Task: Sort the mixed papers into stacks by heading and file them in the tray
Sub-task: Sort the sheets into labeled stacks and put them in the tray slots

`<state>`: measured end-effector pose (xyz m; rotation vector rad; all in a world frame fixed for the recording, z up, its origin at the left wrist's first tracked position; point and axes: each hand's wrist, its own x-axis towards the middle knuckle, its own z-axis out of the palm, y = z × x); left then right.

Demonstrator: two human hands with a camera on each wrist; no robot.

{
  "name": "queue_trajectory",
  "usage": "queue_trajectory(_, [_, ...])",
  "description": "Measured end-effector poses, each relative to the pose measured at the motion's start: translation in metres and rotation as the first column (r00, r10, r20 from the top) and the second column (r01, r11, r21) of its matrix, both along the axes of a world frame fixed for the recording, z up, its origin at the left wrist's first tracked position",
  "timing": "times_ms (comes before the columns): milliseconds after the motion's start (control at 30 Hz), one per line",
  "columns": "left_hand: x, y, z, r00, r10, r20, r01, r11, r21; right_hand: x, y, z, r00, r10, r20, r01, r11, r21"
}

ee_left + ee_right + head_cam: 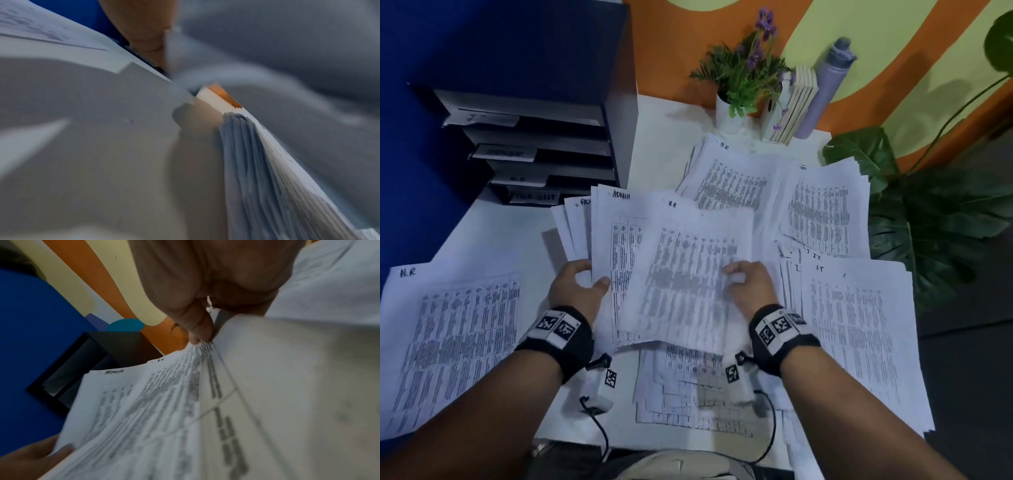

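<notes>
Left hand (577, 286) grips a fanned bundle of mixed papers (599, 233) above the table (493, 233); right hand (748, 284) fingers pinch its top H.R. sheet (688, 270), seemingly peeling it off for the H.R. stack (448, 335) left of the fingers.

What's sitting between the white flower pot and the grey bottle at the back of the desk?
A few thin cream books stand on edge between the flower pot and the bottle, leaning against the bottle; the head view shows it.
</notes>
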<state>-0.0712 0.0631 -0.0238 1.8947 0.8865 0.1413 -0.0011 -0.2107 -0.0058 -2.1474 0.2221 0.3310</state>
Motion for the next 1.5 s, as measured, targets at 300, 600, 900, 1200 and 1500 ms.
queue_trajectory(300, [-0.011, 0.024, 0.000, 1.000, 0.025, -0.007, -0.025, 1.000, -0.015, 0.104, -0.020, 0.039, 0.964, -0.173, 0.203, 0.174, 0.985, 0.012])
queue_trajectory(600, [-0.016, 0.043, -0.005, 0.997, 0.070, -0.039, -0.071, 0.997, -0.030, 0.161, -0.018, 0.008, 0.986, -0.126, 0.108, 0.148, 0.961, -0.233])
queue_trajectory(900, [-0.019, 0.036, -0.004, 0.999, 0.024, -0.048, -0.027, 0.998, -0.061, 0.110, 0.023, 0.020, 0.996, -0.014, 0.091, 0.024, 0.994, -0.103])
queue_trajectory(1200, [-0.020, 0.014, 0.004, 0.986, -0.135, 0.096, 0.149, 0.977, -0.153, 0.010, 0.038, -0.014, 0.980, -0.103, -0.171, 0.140, 0.965, 0.220])
queue_trajectory(1500, [-0.032, 0.022, -0.017, 0.977, -0.201, -0.071, 0.188, 0.970, -0.157, -0.022, 0.011, -0.015, 0.978, -0.185, -0.093, 0.177, 0.980, -0.086])
